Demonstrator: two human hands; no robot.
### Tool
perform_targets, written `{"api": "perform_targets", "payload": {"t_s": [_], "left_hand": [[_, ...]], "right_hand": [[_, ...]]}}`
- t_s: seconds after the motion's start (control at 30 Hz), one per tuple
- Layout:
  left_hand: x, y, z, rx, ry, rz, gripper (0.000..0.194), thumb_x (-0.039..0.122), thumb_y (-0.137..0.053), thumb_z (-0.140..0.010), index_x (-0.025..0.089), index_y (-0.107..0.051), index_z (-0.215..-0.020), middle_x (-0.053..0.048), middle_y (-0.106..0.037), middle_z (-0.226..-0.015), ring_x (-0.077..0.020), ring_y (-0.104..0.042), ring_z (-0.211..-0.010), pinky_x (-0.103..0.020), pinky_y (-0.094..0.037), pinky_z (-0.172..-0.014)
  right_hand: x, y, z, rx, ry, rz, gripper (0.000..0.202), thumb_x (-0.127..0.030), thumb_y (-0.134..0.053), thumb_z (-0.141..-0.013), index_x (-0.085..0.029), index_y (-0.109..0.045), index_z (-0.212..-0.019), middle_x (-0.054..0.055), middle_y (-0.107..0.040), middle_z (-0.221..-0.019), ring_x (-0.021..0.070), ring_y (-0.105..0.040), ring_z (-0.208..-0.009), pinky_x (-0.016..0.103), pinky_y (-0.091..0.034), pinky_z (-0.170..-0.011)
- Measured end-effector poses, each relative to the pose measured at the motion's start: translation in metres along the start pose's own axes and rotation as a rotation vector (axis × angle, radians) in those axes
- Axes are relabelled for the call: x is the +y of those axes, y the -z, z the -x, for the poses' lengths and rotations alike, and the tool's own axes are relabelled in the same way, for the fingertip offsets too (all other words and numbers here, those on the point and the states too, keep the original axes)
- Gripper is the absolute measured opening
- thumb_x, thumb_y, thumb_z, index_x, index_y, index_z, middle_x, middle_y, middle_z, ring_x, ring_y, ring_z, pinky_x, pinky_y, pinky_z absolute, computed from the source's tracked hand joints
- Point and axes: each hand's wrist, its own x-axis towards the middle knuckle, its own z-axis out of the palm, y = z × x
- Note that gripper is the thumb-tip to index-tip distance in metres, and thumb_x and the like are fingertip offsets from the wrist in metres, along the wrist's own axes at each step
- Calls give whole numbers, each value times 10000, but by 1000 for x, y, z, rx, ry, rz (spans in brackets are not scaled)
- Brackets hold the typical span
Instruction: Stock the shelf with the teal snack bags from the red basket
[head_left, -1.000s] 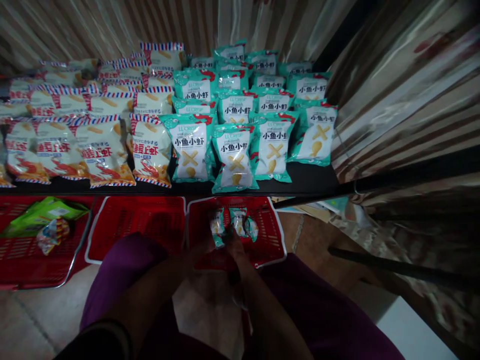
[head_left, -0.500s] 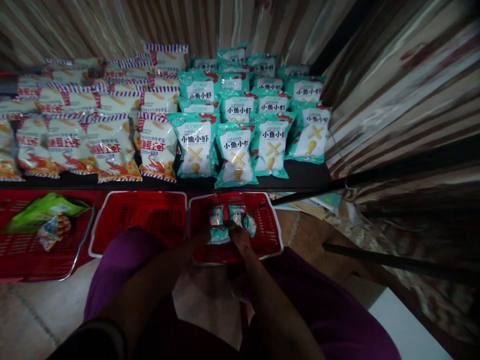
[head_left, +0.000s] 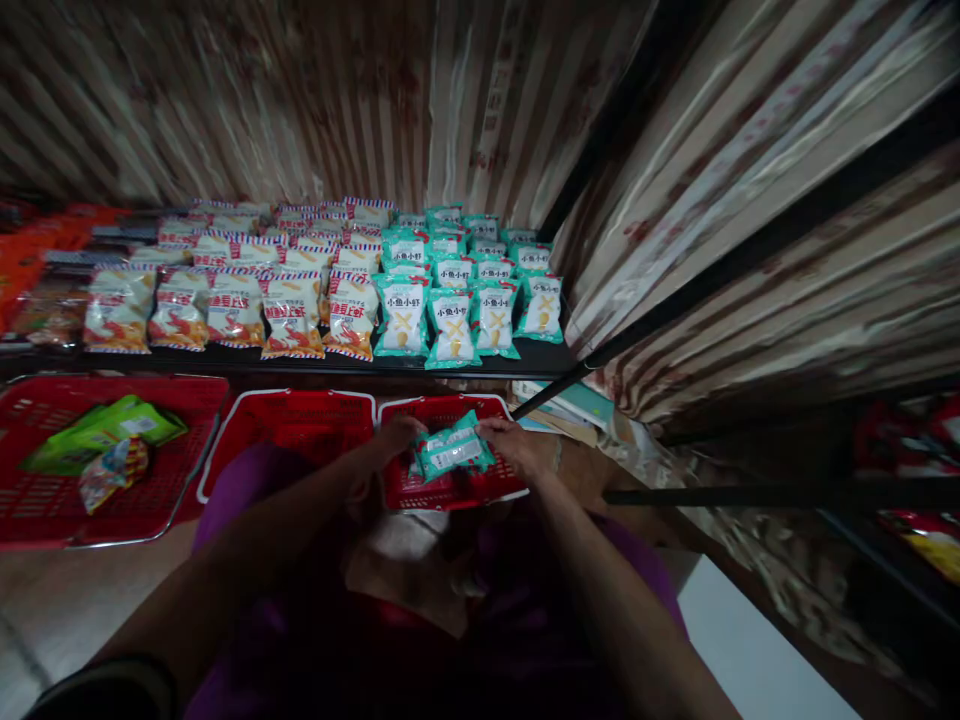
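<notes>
A teal and white snack bag point(head_left: 454, 448) is stretched between my two hands, above the right red basket point(head_left: 491, 497). My left hand point(head_left: 399, 438) grips its left end and my right hand point(head_left: 508, 440) its upper right end. The side facing up carries a pale printed panel. Part of another teal bag shows beneath it, and the rest of the basket's contents is hidden. On the black shelf point(head_left: 525, 355) behind stand rows of similar teal bags point(head_left: 452, 325).
White and orange snack bags point(head_left: 294, 310) fill the shelf's left part. A middle red basket point(head_left: 292, 415) and a left red basket point(head_left: 45, 500) with green packets point(head_left: 105, 430) stand alongside. A black bar point(head_left: 750, 495) and a white panel point(head_left: 750, 640) lie right.
Both hands have come up from inside the right basket and now hold a teal bag between them. The view has shifted, so the shelf appears lower and smaller.
</notes>
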Motion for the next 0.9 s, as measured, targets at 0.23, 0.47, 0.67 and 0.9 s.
{"api": "perform_targets", "payload": {"t_s": [0.23, 0.47, 0.67, 0.9], "left_hand": [[35, 2, 39, -22, -97, 72, 273, 354, -718, -669, 107, -674, -779, -32, -651, -674, -120, -545, -599, -247, -412, -602], [53, 5, 52, -3, -28, 189, 352, 424, -768, -628, 119, -678, -779, -42, -675, -734, -133, -596, -659, -271, -462, -681], [62, 3, 60, -9, -6, 279, 291, 345, -785, -609, 131, -674, -771, -27, -677, -754, -127, -604, -691, -256, -462, -694], [60, 0, 61, -2, -17, 275, 354, 421, -780, -589, 129, -621, -709, -10, -635, -679, -121, -578, -641, -267, -462, -671]], "right_hand": [[-40, 2, 31, 51, 32, -32, 385, -505, -673, -580, -151, -676, -731, -9, -626, -586, 101, -512, -495, 228, -402, -502], [-52, 1, 26, 88, -4, -43, 340, -484, -677, -560, -169, -643, -683, -19, -607, -578, 110, -511, -513, 236, -408, -513], [-55, -1, 25, 149, -36, -57, 338, -484, -682, -529, -171, -629, -642, -18, -588, -545, 112, -500, -491, 242, -403, -496], [-50, 2, 33, 154, -101, -188, 349, -467, -736, -486, -174, -600, -619, -34, -562, -515, 96, -469, -453, 237, -382, -480]]}}
